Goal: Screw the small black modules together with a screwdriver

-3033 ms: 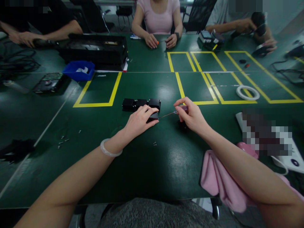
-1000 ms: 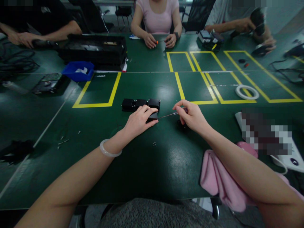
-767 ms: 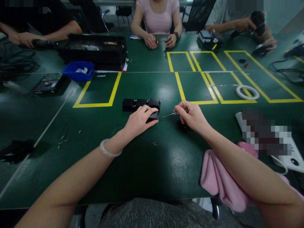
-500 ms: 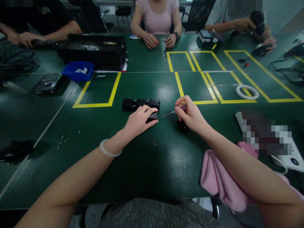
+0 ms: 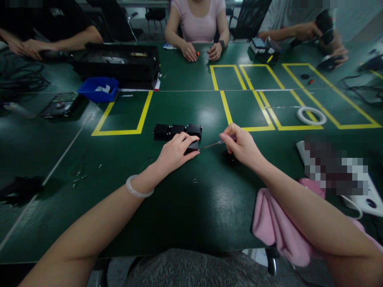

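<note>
My left hand [image 5: 178, 150] is closed over a small black block [image 5: 192, 148], pressing it to the green table with thumb and fingers. Most of that block is hidden under the palm. In my right hand [image 5: 237, 144] is a screwdriver [image 5: 212, 145], pinched by its clear purplish handle. Its thin shaft points left, and the tip meets the block's right end near a tiny screw. Just beyond my left fingers, three black blocks [image 5: 177, 130] stand in a row. Another dark piece [image 5: 229, 156] lies beneath my right hand, partly covered.
Loose screws [image 5: 194, 181] lie nearer me, with several more screws [image 5: 79, 178] at left. A pink cloth [image 5: 273, 223] and a white power strip [image 5: 369, 199] are at right. A blue bin [image 5: 98, 89], a tape roll [image 5: 311, 115] and co-workers' hands [image 5: 190, 52] are farther off.
My right hand has shifted slightly, its fingers curling more around the screwdriver handle, and the shaft lies a little flatter. My left hand and the black blocks stay in place.
</note>
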Demonstrator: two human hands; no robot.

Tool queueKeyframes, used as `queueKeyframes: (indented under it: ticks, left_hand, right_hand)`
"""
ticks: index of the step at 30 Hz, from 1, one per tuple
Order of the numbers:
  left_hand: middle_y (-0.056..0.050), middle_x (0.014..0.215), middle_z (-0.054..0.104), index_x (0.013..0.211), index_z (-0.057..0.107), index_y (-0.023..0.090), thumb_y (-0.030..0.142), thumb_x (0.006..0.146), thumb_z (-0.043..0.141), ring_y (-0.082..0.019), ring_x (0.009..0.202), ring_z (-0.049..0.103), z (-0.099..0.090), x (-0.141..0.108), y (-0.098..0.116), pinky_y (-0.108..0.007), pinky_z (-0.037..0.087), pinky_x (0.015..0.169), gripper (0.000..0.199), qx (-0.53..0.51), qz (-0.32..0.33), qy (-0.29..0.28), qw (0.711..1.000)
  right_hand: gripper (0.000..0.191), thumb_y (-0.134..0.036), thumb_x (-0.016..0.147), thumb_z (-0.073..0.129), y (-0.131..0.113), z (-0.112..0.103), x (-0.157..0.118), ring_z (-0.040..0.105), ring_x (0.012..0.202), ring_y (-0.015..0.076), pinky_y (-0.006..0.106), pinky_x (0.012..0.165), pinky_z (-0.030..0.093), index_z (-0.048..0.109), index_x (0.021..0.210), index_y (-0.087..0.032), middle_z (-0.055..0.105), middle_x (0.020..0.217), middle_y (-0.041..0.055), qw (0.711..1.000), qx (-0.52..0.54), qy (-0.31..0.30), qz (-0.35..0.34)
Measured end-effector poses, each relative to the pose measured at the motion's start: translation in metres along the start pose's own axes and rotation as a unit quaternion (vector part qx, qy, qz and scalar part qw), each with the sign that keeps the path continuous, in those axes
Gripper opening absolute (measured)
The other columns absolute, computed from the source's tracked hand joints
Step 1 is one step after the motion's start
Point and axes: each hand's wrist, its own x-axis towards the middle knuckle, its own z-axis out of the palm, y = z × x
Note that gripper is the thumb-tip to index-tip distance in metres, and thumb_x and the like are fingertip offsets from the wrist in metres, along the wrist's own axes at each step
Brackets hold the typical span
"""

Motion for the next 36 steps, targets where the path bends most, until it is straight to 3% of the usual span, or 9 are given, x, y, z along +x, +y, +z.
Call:
queueKeyframes:
  ticks: [4,7,13,20,27,33,36]
  left_hand:
    - [-0.010,0.128,0.065,0.140,0.059,0.024,0.040,0.102,0.067,-0.030,0.119,0.063,0.0009,0.0001,-0.0001,-0.041,0.058,0.092,0.042,0.003,-0.001,0.000,1.000]
    - [-0.010,0.128,0.065,0.140,0.059,0.025,0.040,0.102,0.068,-0.030,0.120,0.063,0.0019,0.0002,-0.0006,-0.041,0.058,0.093,0.042,0.006,-0.002,0.001,1.000]
    - [-0.010,0.128,0.066,0.140,0.059,0.025,0.040,0.102,0.067,-0.030,0.119,0.063,0.0016,0.0000,-0.0002,-0.041,0.058,0.092,0.041,0.007,-0.003,0.003,1.000]
    - [-0.010,0.128,0.066,0.140,0.060,0.024,0.039,0.102,0.070,-0.030,0.118,0.064,0.0023,0.0004,-0.0006,-0.041,0.058,0.090,0.042,0.012,0.000,0.006,1.000]
    - [-0.010,0.128,0.066,0.140,0.060,0.024,0.039,0.102,0.068,-0.030,0.118,0.063,0.0017,0.0001,-0.0003,-0.039,0.058,0.088,0.042,0.011,0.002,0.003,1.000]
    - [-0.010,0.128,0.066,0.140,0.060,0.023,0.038,0.102,0.069,-0.030,0.118,0.064,0.0003,0.0003,0.0004,-0.040,0.058,0.090,0.042,0.013,0.001,0.001,1.000]
    - [-0.011,0.128,0.066,0.140,0.060,0.022,0.039,0.102,0.069,-0.031,0.119,0.063,-0.0003,0.0004,0.0008,-0.042,0.058,0.093,0.042,0.009,-0.002,-0.003,1.000]
  right_hand:
    - [0.013,-0.032,0.100,0.061,0.0012,0.0027,-0.0007,0.049,0.049,0.0105,0.028,0.054,0.037,0.051,0.098,-0.025,0.053,0.063,-0.0076,0.999,0.036,0.005,-0.019]
    - [0.015,-0.033,0.098,0.063,0.0029,0.0031,-0.0004,0.052,0.052,0.0106,0.029,0.057,0.041,0.052,0.105,-0.025,0.055,0.069,-0.0072,0.999,0.043,0.010,-0.025]
    - [0.024,-0.042,0.103,0.059,0.0029,0.0005,0.0006,0.046,0.047,0.0105,0.028,0.052,0.034,0.052,0.088,-0.024,0.050,0.055,-0.0075,1.000,0.019,-0.012,-0.019]
    - [0.013,-0.033,0.100,0.059,0.0013,0.0023,-0.0003,0.052,0.050,0.0112,0.029,0.056,0.039,0.052,0.108,-0.024,0.054,0.066,-0.0081,0.998,0.044,0.002,-0.034]
    - [0.020,-0.039,0.103,0.058,0.0014,-0.0004,0.0000,0.048,0.046,0.0115,0.028,0.052,0.034,0.055,0.091,-0.024,0.051,0.052,-0.0077,1.000,0.016,-0.018,-0.004]
    - [0.013,-0.032,0.101,0.059,0.0032,0.0023,-0.0003,0.053,0.049,0.0108,0.028,0.055,0.039,0.054,0.109,-0.024,0.052,0.064,-0.0088,0.998,0.061,-0.003,-0.017]
    - [0.013,-0.035,0.102,0.058,0.0040,0.0018,0.0004,0.052,0.049,0.0106,0.028,0.054,0.038,0.055,0.104,-0.023,0.053,0.061,-0.0083,0.998,0.054,-0.006,-0.015]
